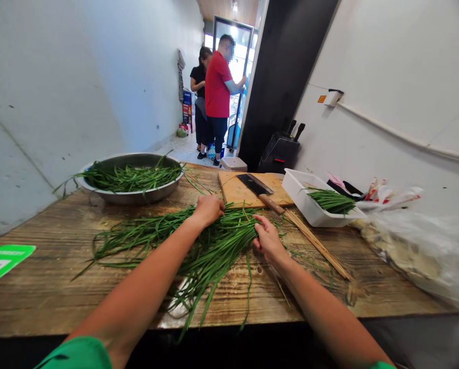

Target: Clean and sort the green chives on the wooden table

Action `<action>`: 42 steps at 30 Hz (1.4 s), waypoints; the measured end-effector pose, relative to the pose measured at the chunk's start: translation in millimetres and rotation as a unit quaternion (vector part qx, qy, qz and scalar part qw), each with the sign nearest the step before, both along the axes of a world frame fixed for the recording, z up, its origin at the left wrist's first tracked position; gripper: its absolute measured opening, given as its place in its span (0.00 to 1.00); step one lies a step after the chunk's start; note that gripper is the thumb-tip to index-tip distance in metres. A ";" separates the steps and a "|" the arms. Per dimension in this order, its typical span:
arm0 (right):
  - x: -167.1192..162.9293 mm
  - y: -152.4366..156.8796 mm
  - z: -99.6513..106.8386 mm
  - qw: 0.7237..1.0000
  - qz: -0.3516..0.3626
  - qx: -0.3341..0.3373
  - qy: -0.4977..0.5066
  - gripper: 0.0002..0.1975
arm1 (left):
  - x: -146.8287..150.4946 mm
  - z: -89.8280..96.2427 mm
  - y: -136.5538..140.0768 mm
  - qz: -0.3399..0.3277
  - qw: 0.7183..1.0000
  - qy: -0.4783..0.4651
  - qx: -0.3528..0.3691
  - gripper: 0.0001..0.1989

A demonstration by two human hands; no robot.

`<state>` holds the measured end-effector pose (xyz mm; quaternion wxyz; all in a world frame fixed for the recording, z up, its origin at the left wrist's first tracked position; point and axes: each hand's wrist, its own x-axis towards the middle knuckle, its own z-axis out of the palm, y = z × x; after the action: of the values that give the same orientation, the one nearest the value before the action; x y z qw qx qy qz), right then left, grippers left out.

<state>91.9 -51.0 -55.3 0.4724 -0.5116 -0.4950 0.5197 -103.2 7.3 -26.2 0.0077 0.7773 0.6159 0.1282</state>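
Long green leaves [229,246] are lying spread across the centre of the frame on a wooden tabletop [110,302] with dark, banded grain. From my remote post I am seeing the hands working apart: the right hand [270,241] is clasping one end of a bunch, while the left hand [209,209] is curling its fingers into the pile, its grip being hidden from me. Just above centre, a cleaver [254,184] is resting on a cutting board [231,193]. More leaves are filling a metal basin [137,198] at centre left and lying in a white tub [298,199] at centre right. Pale walls [398,66] are flanking the room; at upper centre a person in red [217,84] and a person in black [199,97] are standing near a glass door [229,25]. A green card [26,250] at the left edge is bearing part of a black-and-white code; an orange sticker [321,99] at upper right is showing marks too small for me to read.
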 end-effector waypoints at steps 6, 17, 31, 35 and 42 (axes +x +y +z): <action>0.2 -0.2 0.3 1.000 0.002 -0.005 0.006 0.20 | 1.0 2.7 -5.0 0.001 0.999 0.041 0.028 0.11; -0.2 -0.9 2.8 1.000 0.007 -0.012 0.006 0.20 | -3.2 0.5 -1.0 -0.026 0.998 0.064 0.004 0.10; -0.1 -0.7 2.6 1.000 0.012 -0.006 0.014 0.20 | 9.8 7.1 -9.1 -0.032 0.996 -0.069 0.055 0.14; -0.1 0.7 1.2 1.000 0.015 -0.001 0.017 0.21 | 18.2 2.1 -8.1 -0.050 0.972 -0.228 -0.029 0.16; 0.8 1.7 -0.1 1.000 0.020 0.008 0.008 0.21 | 24.4 -7.8 -4.8 -0.057 0.941 -0.330 -0.053 0.17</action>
<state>92.7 -49.3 -55.4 0.4700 -0.4938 -0.5050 0.5294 -78.8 2.4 -34.0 0.2594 0.7234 0.5395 0.3442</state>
